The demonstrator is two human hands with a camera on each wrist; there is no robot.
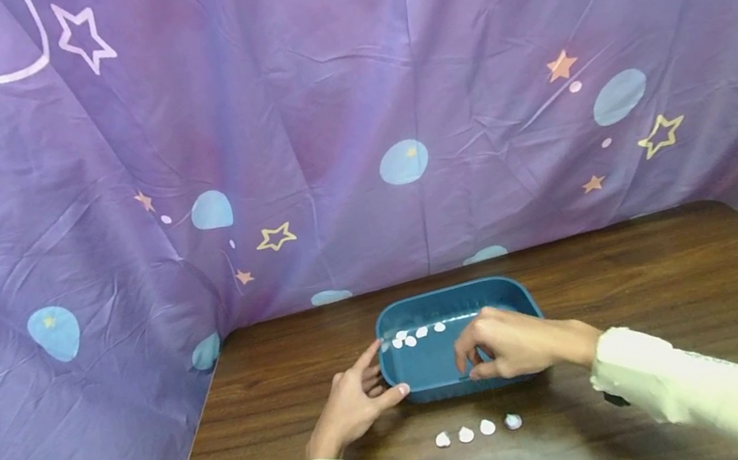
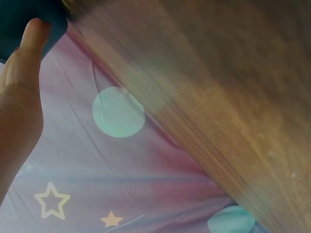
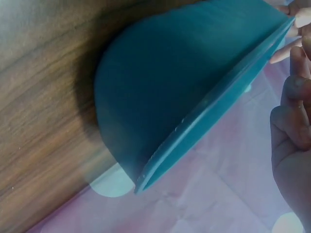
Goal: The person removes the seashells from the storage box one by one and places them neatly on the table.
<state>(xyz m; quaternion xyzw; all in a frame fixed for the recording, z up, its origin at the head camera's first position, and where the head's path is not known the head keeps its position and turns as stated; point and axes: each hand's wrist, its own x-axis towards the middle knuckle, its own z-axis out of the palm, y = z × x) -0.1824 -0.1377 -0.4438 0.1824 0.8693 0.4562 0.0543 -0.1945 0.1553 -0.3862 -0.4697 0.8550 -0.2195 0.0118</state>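
Observation:
A blue rectangular plastic basin stands on the table with several small white roundish pieces in its left part. My left hand is at the basin's left end, thumb on the near rim and straight forefinger along the left side. In the left wrist view its thumb lies against the basin. My right hand hangs over the basin's right half, fingers bent downward. Its fingertips partly hide what is under them, so I cannot tell whether it holds a piece.
Several more white pieces, some with a pointed tip, lie in a row on the wooden table in front of the basin. A purple cloth with stars and blue spots hangs behind the table and along its sides.

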